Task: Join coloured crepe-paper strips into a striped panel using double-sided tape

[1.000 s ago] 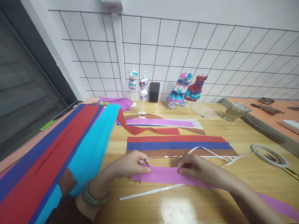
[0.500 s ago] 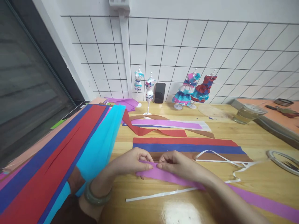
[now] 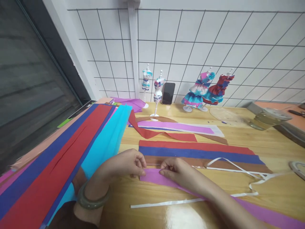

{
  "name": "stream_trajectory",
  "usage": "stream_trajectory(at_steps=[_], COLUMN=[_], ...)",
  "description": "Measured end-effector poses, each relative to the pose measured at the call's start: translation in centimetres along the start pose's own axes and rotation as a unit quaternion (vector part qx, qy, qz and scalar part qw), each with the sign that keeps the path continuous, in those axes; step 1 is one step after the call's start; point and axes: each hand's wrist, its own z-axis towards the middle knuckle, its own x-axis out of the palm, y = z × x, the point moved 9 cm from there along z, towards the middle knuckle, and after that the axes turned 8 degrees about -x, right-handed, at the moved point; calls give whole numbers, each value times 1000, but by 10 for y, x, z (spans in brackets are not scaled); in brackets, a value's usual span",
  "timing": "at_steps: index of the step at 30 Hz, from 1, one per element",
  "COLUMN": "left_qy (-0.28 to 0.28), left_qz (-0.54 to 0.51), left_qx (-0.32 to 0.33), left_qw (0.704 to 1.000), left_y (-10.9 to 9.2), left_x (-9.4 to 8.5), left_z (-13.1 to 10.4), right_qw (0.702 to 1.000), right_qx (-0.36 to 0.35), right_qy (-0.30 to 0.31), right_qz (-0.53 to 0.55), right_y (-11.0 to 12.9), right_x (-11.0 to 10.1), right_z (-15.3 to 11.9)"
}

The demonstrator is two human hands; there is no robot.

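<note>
A long purple strip (image 3: 154, 177) lies across the table, passing under my right forearm toward the lower right. My left hand (image 3: 133, 163) has its fingers pinched at the strip's left end. My right hand (image 3: 172, 168) is closed on the strip's upper edge, thumb against the curled fingers. Below the strip lies a thin white band (image 3: 164, 203). Just beyond my hands, red (image 3: 195, 146), blue (image 3: 200, 153) and brown (image 3: 181, 161) strips lie side by side.
Long coloured sheets (image 3: 71, 149) slope over the left side. Small dress forms (image 3: 158, 90), a phone (image 3: 168, 93) and dressed forms (image 3: 197, 90) stand along the tiled wall. A cup (image 3: 268, 119) and a tape roll (image 3: 297, 168) are at right.
My left hand has moved left, away from my right hand, to the end of the purple strip. The view has shifted, so the table items appear farther right.
</note>
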Motion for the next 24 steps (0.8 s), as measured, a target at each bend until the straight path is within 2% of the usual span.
stream_trajectory(at_steps=[5, 11, 16, 21, 24], left_qy=[-18, -21, -24, -9, -20], left_qz=[31, 20, 14, 19, 8], left_qx=[-14, -20, -25, -64, -50], left_qw=[999, 999, 999, 998, 999], left_y=[7, 11, 14, 27, 24], left_x=[-7, -15, -20, -21, -21], left_z=[0, -1, -2, -1, -2], right_qw=[999, 997, 994, 995, 996], right_qx=[-21, -24, -3, -3, 14], right_qy=[-18, -22, -30, -29, -21], right_qz=[-31, -75, -108, -92, -83], right_y=[5, 13, 3, -8, -14], right_x=[5, -4, -11, -13, -16], right_z=[7, 5, 4, -2, -10])
